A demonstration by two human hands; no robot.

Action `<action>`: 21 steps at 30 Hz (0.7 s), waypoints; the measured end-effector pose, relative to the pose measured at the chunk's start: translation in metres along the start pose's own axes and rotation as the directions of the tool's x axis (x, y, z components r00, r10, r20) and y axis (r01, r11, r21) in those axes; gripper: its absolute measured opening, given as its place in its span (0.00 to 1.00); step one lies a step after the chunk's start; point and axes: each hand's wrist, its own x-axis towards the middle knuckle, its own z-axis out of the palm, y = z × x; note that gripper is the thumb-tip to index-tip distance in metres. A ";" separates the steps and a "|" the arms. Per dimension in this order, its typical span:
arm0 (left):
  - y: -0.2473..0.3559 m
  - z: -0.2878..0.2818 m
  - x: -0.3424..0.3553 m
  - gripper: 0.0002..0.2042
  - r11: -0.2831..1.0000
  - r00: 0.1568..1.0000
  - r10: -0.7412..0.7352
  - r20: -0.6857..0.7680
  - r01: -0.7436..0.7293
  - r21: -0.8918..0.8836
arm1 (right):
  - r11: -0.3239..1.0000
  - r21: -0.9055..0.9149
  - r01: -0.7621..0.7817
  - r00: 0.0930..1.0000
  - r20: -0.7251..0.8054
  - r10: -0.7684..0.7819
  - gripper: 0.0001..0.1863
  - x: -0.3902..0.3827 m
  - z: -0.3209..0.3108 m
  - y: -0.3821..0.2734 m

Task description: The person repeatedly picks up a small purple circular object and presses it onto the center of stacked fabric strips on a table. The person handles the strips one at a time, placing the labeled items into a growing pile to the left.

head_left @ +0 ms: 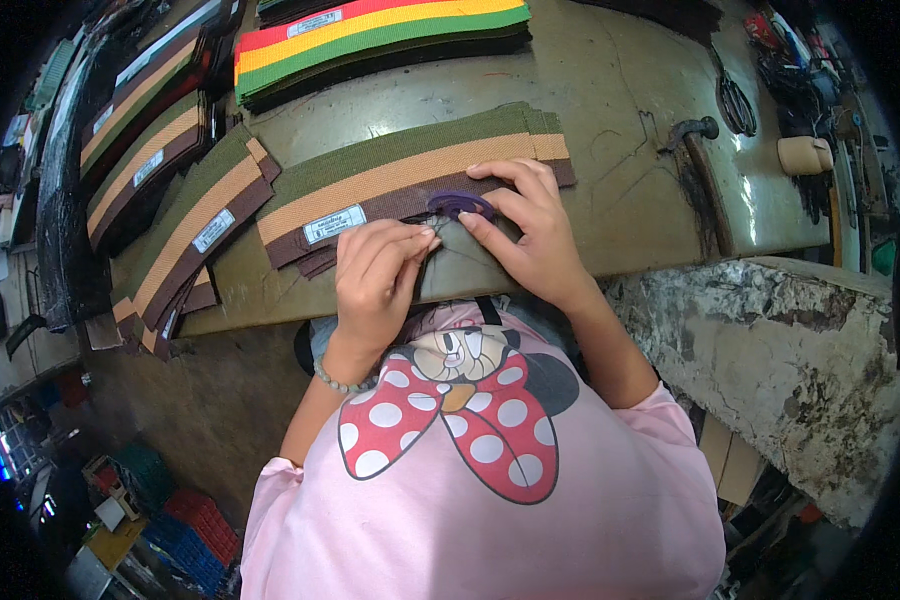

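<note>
A striped strap piece in green, tan and brown with a white label lies on the worn worktable in front of me. A dark purple round buckle sits at its lower edge. My right hand rests on the strap with fingertips around the buckle. My left hand is curled beside it, fingertips pinching the strap's edge just left of the buckle. A bead bracelet circles my left wrist.
Stacks of similar green-tan-brown strap pieces fan out on the left. A red-yellow-green stack lies at the back. A hammer, scissors and a beige block are on the right. Crates stand on the floor below left.
</note>
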 end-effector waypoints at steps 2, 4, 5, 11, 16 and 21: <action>-0.001 0.000 0.000 0.09 0.999 1.000 0.004 0.004 -0.004 -0.032 | 0.999 -0.027 0.020 1.000 -0.001 -0.020 0.10 0.001 0.000 -0.001; -0.003 0.000 0.000 0.10 0.996 1.000 0.012 0.018 -0.010 -0.084 | 0.998 -0.052 0.044 0.999 0.004 -0.044 0.10 0.001 -0.001 -0.001; -0.004 0.000 0.000 0.10 0.995 1.000 0.011 0.025 -0.008 -0.101 | 0.999 0.031 -0.028 0.999 -0.021 0.029 0.10 0.002 -0.002 -0.001; -0.002 -0.004 0.001 0.09 0.979 0.993 0.075 0.091 -0.056 -0.196 | 0.984 0.145 -0.100 0.994 -0.018 0.104 0.09 0.001 -0.007 0.003; 0.004 -0.007 0.012 0.09 0.997 0.999 -0.035 -0.024 0.037 0.072 | 0.962 0.208 -0.178 0.982 -0.023 0.187 0.08 0.000 -0.007 0.003; -0.001 0.005 0.027 0.11 0.984 0.994 0.029 0.106 -0.047 0.173 | 0.954 0.240 -0.178 0.980 -0.046 0.194 0.08 -0.002 -0.005 0.003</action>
